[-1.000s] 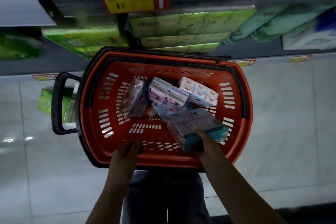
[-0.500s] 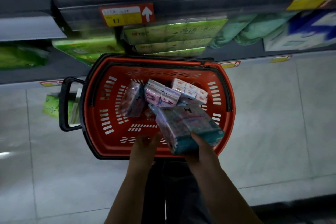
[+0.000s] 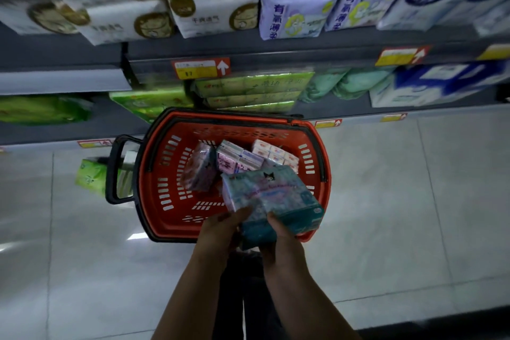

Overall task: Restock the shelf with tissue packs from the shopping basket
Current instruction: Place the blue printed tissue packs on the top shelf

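A red shopping basket (image 3: 165,201) with black handles stands on the floor in front of the shelves. Inside lie several tissue packs (image 3: 238,159), pink, purple and white. A teal and pale blue tissue pack (image 3: 276,193) is lifted above the basket's near right corner. My right hand (image 3: 278,240) grips its near end from below, thumb on top. My left hand (image 3: 220,229) holds its left near edge with fingers curled against it. The dark grey shelf (image 3: 248,44) rises behind the basket, stocked with large packs.
Green tissue packs (image 3: 248,91) fill the lower shelf right behind the basket, with blue and white packs (image 3: 430,85) to the right. White and purple packs (image 3: 292,14) sit on the shelf above. A green pack (image 3: 88,176) lies on the tiled floor left of the basket.
The teal pack has risen out of the basket in my right hand. My left hand left the basket's near rim and took hold of the pack. The view tilted up, showing more shelf.
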A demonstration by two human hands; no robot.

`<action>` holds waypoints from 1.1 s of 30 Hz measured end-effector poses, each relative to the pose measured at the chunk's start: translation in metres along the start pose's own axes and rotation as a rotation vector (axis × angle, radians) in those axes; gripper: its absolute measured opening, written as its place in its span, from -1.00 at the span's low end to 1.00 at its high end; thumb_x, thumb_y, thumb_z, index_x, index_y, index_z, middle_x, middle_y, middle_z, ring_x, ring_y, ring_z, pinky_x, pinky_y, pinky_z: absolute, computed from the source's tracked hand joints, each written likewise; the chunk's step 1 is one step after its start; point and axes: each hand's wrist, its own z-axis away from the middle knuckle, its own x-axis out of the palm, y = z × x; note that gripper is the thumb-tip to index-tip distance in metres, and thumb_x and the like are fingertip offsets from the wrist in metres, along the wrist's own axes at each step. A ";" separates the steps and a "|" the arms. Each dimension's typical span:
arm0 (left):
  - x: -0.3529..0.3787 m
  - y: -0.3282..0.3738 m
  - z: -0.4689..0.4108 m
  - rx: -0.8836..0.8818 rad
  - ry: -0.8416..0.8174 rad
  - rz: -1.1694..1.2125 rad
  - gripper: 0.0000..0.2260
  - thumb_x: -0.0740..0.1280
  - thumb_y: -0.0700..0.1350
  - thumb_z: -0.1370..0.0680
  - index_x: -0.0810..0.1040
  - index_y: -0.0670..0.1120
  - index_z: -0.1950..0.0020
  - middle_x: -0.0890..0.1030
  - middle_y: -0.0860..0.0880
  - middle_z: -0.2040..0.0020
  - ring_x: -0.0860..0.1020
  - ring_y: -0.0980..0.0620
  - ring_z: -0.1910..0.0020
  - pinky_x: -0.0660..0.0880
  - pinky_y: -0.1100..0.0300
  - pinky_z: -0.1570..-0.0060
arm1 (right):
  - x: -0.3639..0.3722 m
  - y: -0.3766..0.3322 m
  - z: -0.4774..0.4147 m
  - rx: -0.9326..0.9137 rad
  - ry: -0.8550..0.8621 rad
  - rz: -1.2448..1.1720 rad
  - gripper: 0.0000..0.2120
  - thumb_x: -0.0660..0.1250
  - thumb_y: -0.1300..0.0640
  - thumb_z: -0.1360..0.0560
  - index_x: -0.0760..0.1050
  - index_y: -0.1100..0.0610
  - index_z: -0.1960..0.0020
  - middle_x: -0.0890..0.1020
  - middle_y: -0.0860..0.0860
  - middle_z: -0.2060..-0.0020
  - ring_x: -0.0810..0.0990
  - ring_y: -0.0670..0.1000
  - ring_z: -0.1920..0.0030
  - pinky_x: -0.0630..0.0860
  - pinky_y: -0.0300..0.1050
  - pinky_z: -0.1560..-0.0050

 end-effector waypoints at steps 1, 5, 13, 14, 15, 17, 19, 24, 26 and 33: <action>0.001 0.003 0.008 0.002 0.001 0.000 -0.83 0.46 -0.17 -0.44 0.56 -0.20 0.05 0.65 -0.20 0.14 0.63 -0.15 0.20 0.61 0.07 0.23 | 0.001 -0.002 0.007 -0.007 0.007 -0.001 -0.44 0.42 0.19 -0.44 0.33 0.12 -0.39 0.57 0.17 -0.17 0.60 0.18 -0.08 0.56 0.00 0.15; -0.003 0.019 0.045 0.076 0.019 -0.028 -0.76 0.46 -0.19 -0.44 0.56 -0.28 -0.04 0.68 -0.13 0.25 0.64 -0.03 0.33 0.55 0.24 0.46 | 0.009 -0.004 0.043 -0.025 -0.039 -0.036 -0.44 0.41 0.18 -0.44 0.33 0.13 -0.39 0.58 0.16 -0.17 0.59 0.17 -0.10 0.55 -0.02 0.12; -0.029 0.065 0.126 0.259 -0.004 -0.086 -0.53 0.55 -0.03 -0.24 0.61 -0.16 -0.09 0.70 -0.18 0.05 0.68 -0.20 0.08 0.62 -0.13 0.07 | 0.012 -0.022 0.131 -0.075 -0.249 -0.029 -0.53 0.30 -0.02 -0.49 0.41 0.11 -0.35 0.66 0.12 -0.10 0.65 0.09 -0.05 0.63 -0.12 0.19; -0.032 0.072 0.138 0.278 -0.025 -0.083 -0.54 0.55 -0.03 -0.25 0.62 -0.15 -0.09 0.70 -0.18 0.03 0.68 -0.19 0.08 0.61 -0.11 0.06 | 0.010 -0.029 0.139 -0.098 -0.258 -0.031 -0.50 0.31 -0.06 -0.45 0.43 0.11 -0.35 0.66 0.11 -0.10 0.65 0.09 -0.05 0.64 -0.11 0.18; -0.034 0.077 0.150 0.290 -0.044 -0.084 -0.55 0.54 -0.04 -0.26 0.62 -0.17 -0.10 0.70 -0.18 0.03 0.68 -0.19 0.07 0.61 -0.10 0.05 | 0.008 -0.036 0.146 -0.128 -0.266 -0.025 -0.45 0.33 -0.11 -0.40 0.45 0.10 -0.33 0.66 0.08 -0.09 0.65 0.09 -0.04 0.65 -0.08 0.15; -0.034 0.088 0.180 0.325 -0.057 -0.075 -0.53 0.53 -0.05 -0.24 0.62 -0.21 -0.09 0.70 -0.21 0.04 0.68 -0.21 0.06 0.60 -0.12 0.00 | 0.003 -0.058 0.163 -0.179 -0.267 -0.009 -0.35 0.38 -0.21 -0.26 0.51 0.09 -0.27 0.66 0.06 -0.11 0.63 0.12 -0.08 0.64 0.05 0.05; -0.035 0.098 0.208 0.367 -0.053 -0.051 -0.50 0.53 -0.06 -0.22 0.60 -0.23 -0.09 0.70 -0.22 0.03 0.68 -0.22 0.06 0.59 -0.15 -0.03 | 0.004 -0.082 0.186 -0.235 -0.307 0.040 -0.34 0.34 -0.26 -0.28 0.51 0.09 -0.26 0.66 0.07 -0.13 0.64 0.12 -0.12 0.64 0.10 0.06; -0.031 0.124 0.281 0.486 -0.137 0.010 -0.48 0.54 -0.08 -0.27 0.56 -0.20 -0.18 0.68 -0.17 -0.05 0.68 -0.17 0.05 0.62 0.02 0.18 | 0.016 -0.131 0.258 -0.383 -0.468 0.200 -0.53 0.33 -0.02 -0.41 0.52 0.26 -0.20 0.66 0.18 0.03 0.65 0.12 -0.04 0.62 0.10 -0.01; -0.027 0.136 0.311 0.557 -0.178 0.007 -0.56 0.50 -0.13 -0.30 0.57 -0.26 -0.13 0.69 -0.23 -0.01 0.67 -0.23 0.07 0.64 -0.02 0.22 | 0.023 -0.145 0.289 -0.458 -0.500 0.237 -0.49 0.43 -0.02 -0.33 0.53 0.30 -0.14 0.69 0.16 0.07 0.68 0.11 0.02 0.62 0.08 -0.04; -0.019 0.170 0.409 0.819 -0.322 -0.010 -0.68 0.41 -0.20 -0.35 0.59 -0.29 -0.07 0.70 -0.23 0.11 0.69 -0.12 0.27 0.55 0.20 0.45 | 0.030 -0.175 0.379 -0.599 -0.599 0.155 -0.46 0.42 0.06 -0.32 0.49 0.26 -0.25 0.68 0.16 -0.04 0.65 0.13 -0.08 0.56 0.11 -0.11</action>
